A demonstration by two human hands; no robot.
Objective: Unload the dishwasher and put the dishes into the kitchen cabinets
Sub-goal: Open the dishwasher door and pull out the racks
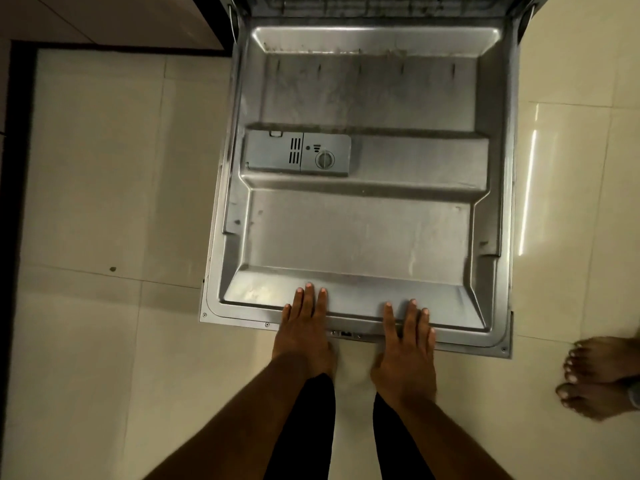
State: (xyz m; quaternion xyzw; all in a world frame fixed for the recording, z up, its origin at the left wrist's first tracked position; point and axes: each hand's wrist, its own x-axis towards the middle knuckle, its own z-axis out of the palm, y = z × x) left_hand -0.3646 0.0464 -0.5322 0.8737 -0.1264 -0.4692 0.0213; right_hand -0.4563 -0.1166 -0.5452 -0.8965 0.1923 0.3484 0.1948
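The dishwasher door (363, 230) lies flat and open below me, its steel inner panel facing up. A grey detergent dispenser (298, 153) sits on the panel's left half. My left hand (303, 330) rests on the door's near edge with straight fingers reaching over the rim. My right hand (407, 344) rests on the same edge a little to the right, fingers straight too. At the top of the view, the lower rack (374, 3) is only a dark strip inside the tub. No dishes are visible.
Cream floor tiles (104, 202) spread left and right of the door. A wooden cabinet front (114, 19) stands at the upper left. Another person's bare feet (602, 379) stand on the floor at the right edge. My dark trouser legs show below my arms.
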